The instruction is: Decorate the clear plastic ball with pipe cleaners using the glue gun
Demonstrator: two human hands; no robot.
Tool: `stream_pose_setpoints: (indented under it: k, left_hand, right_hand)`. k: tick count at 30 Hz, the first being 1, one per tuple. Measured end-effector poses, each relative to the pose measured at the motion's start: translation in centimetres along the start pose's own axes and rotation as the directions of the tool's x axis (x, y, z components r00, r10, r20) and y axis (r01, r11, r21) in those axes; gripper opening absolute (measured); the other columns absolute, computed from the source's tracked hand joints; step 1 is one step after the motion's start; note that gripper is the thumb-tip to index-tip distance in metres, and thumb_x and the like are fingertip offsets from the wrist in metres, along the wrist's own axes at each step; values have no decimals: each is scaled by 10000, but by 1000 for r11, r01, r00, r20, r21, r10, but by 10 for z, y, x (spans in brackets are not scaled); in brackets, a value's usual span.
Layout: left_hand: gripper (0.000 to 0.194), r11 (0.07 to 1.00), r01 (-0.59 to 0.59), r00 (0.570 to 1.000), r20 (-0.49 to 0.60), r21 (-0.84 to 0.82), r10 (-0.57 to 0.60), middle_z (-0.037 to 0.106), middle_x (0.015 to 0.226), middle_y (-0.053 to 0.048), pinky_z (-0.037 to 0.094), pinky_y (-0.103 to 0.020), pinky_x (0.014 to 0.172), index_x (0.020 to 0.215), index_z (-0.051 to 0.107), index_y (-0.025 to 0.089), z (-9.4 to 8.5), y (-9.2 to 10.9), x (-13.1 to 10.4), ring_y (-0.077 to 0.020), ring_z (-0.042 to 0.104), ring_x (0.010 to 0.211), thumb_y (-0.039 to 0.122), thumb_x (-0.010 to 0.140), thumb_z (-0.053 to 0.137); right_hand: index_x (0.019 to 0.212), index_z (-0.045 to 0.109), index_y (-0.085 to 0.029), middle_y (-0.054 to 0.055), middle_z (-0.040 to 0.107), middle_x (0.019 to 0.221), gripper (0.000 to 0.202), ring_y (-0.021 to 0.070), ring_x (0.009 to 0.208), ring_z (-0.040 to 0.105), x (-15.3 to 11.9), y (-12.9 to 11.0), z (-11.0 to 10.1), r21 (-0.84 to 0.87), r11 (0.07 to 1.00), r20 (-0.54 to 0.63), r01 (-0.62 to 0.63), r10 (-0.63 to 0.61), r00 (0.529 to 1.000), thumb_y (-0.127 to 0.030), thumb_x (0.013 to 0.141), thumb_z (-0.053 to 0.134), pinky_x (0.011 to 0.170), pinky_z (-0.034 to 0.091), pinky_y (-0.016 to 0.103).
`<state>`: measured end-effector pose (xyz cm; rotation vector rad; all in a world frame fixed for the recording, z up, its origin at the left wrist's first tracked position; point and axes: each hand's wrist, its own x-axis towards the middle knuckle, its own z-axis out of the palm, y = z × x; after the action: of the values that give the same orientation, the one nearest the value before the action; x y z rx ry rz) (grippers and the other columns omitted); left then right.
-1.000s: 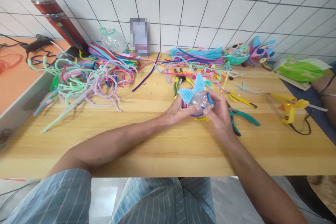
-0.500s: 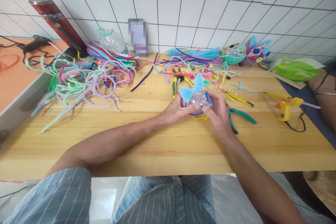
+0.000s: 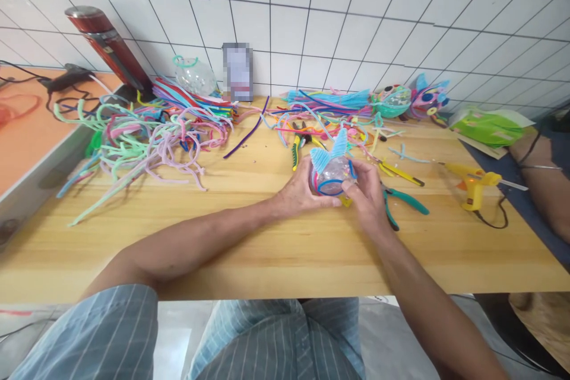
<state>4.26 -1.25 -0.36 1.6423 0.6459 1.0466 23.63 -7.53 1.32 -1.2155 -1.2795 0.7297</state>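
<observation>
Two hands, the left hand (image 3: 299, 193) and the right hand (image 3: 367, 195), clamp a clear ball (image 3: 335, 171) just right of the frame's centre. Left fingers wrap its left side; right thumb and fingers pinch its right side. Light-blue fins (image 3: 330, 155) stick up from it. Teal-handled pliers (image 3: 408, 200) lie just right, a yellow glue gun (image 3: 474, 189) at far right. Tangled pipe cleaners (image 3: 138, 148) spread mid-left; behind, upper left, is a red flask (image 3: 109, 50).
</observation>
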Motion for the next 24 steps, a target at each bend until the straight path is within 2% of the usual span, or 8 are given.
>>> stream_pose_setpoints:
  k: [7,15,19,24]
  left_hand:
    - [1089,1000,-15,1000,-19,23,15,573,1624,-194,431,-617,1360,1587,461,217,0,-1,1,-431,525,1592,612,744,1026]
    - [1094,986,-101,995,-13,130,103,565,1637,-219,443,-619,1345,1600,481,187,-4,-3,3,-441,557,1551,676,768,997]
    - [1043,982,-109,994,-2,156,111,574,1635,-210,450,-610,1344,1584,522,196,-4,-5,4,-439,552,1555,713,796,969]
    - [1079,981,-111,994,8,157,111,574,1633,-214,441,-616,1347,1605,516,192,-5,-5,5,-443,553,1553,723,784,971]
  right_hand:
    - [1371,649,-336,80,746,1452,492,336,1435,676,2,6,-1,-7,1000,-11,-29,29,1000,-544,956,813,1233,558,595]
    - [1348,666,-336,69,765,1447,478,349,1429,690,6,8,-4,29,999,-5,-39,40,999,-567,956,812,1254,541,629]
    - [1323,679,-353,63,773,1438,441,347,1409,705,7,8,-4,48,998,-4,-48,48,999,-573,964,813,1239,553,623]
    - [1336,687,-345,56,772,1429,468,332,1410,703,8,11,-6,60,997,-2,-57,57,998,-571,948,818,1246,549,646]
